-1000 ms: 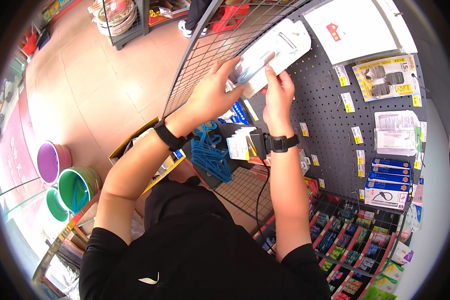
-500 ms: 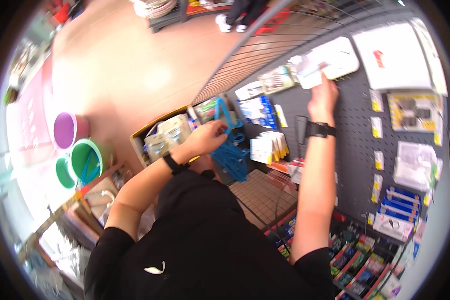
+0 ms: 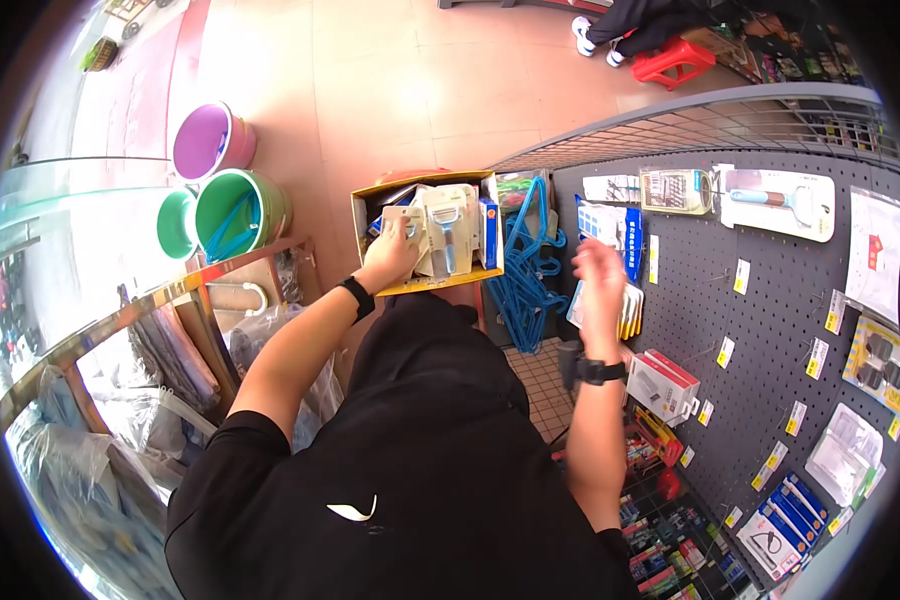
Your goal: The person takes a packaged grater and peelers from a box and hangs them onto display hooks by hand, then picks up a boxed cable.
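Peeler pack (image 3: 448,235), pale and carded, sits upright in my yellow-edged box (image 3: 428,282), among other packets, with a blue packet (image 3: 488,235) at the right wall. My left hand (image 3: 390,258) reaches into that box, fingers partly curled over a pale card (image 3: 403,217) beside the peeler pack; whether they grip it I cannot tell. My right hand (image 3: 600,290) is loosely open with nothing visible in it, near the pegboard (image 3: 705,330). Away to my left, a green bucket (image 3: 273,208) holds blue items (image 3: 234,232), next to a purple bucket (image 3: 238,143).
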Demonstrator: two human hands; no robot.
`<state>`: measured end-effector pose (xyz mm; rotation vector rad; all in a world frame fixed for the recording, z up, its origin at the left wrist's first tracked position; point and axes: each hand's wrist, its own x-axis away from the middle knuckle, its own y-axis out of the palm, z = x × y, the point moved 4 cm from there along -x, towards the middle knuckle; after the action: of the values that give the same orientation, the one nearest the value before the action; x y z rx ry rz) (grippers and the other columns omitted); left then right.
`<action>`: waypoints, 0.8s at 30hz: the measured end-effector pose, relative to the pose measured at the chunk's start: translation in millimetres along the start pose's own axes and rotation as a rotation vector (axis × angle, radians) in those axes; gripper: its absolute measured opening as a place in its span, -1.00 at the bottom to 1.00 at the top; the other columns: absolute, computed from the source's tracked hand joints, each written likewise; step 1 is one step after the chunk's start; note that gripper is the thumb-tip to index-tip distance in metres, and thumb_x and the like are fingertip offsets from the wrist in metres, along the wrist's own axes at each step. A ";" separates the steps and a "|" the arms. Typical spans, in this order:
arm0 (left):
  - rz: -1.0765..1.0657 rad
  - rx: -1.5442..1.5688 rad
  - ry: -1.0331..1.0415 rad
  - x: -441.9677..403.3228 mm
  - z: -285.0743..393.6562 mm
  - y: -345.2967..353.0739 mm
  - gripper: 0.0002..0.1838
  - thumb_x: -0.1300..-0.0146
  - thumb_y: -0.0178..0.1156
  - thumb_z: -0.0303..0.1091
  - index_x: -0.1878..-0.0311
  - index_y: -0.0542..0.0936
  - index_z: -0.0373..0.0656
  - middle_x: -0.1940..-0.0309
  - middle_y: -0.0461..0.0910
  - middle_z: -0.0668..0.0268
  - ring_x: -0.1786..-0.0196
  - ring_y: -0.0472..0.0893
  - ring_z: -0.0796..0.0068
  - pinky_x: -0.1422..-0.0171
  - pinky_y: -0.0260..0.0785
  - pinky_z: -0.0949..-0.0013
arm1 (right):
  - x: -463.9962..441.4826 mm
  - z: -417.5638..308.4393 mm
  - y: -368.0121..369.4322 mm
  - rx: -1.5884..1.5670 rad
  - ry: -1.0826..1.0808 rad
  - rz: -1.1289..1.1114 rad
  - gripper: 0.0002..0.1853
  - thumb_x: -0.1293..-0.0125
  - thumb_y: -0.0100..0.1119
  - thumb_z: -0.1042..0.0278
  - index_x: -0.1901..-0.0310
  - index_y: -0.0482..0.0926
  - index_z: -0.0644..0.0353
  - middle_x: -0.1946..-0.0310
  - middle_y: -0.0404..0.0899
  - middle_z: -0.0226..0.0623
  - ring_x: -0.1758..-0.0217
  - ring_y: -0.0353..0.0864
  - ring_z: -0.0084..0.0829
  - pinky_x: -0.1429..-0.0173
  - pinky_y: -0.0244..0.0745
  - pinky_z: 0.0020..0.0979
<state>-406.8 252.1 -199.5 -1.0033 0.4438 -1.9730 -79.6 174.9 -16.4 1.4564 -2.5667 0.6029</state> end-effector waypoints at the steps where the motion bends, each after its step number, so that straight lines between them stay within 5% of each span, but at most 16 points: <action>1: 0.070 0.013 -0.001 -6.1 -5.6 1.3 -0.41 -0.29 0.17 -0.21 -0.35 0.35 -0.16 -0.19 0.52 -0.13 -0.22 0.56 -0.15 -0.26 0.45 -0.01 | 8.6 19.5 12.9 0.024 0.051 -0.076 -0.78 -0.48 0.23 0.39 -0.09 0.59 0.22 0.02 0.65 -0.35 -0.04 0.60 -0.55 -0.18 0.51 -0.50; 9: -0.009 0.198 -0.157 -41.3 26.0 4.8 -0.37 -0.26 0.24 -0.20 -0.36 0.32 -0.17 -0.07 0.60 -0.03 -0.18 0.59 -0.03 -0.24 0.45 0.06 | 76.7 74.3 53.3 0.228 0.127 -0.341 -0.76 -0.44 0.25 0.34 -0.06 0.64 0.23 0.10 0.74 -0.24 0.05 0.71 -0.49 -0.05 0.58 -0.44; 10: -0.026 0.241 -0.188 -46.2 22.9 10.1 -0.39 -0.23 0.21 -0.20 -0.33 0.32 -0.15 -0.16 0.52 -0.16 -0.20 0.56 -0.17 -0.28 0.42 -0.01 | 81.1 74.2 53.2 0.246 0.138 -0.341 -0.76 -0.45 0.25 0.33 -0.06 0.64 0.22 0.10 0.75 -0.24 0.05 0.72 -0.47 -0.05 0.58 -0.44; 13: 0.132 0.237 -0.197 -45.5 26.6 17.7 -0.42 -0.23 0.23 -0.19 -0.27 0.34 -0.15 -0.16 0.50 -0.14 -0.18 0.56 -0.19 -0.27 0.42 -0.02 | 87.2 72.9 49.4 0.261 0.170 -0.341 -0.75 -0.45 0.24 0.31 -0.07 0.63 0.22 0.10 0.75 -0.24 0.05 0.72 -0.45 -0.06 0.58 -0.43; 24: -0.075 0.140 -0.210 -44.0 44.4 22.0 -0.46 -0.25 0.20 -0.15 -0.16 0.41 -0.34 -0.07 0.58 -0.18 -0.15 0.60 -0.15 -0.26 0.45 0.02 | 93.1 71.5 51.4 0.287 0.181 -0.323 -0.73 -0.45 0.24 0.30 -0.09 0.62 0.22 0.08 0.74 -0.24 0.06 0.72 -0.44 -0.06 0.58 -0.42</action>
<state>-346.5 278.4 -207.2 -1.1365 0.1525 -1.9098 -166.1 95.4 -67.7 1.7612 -2.1121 1.0276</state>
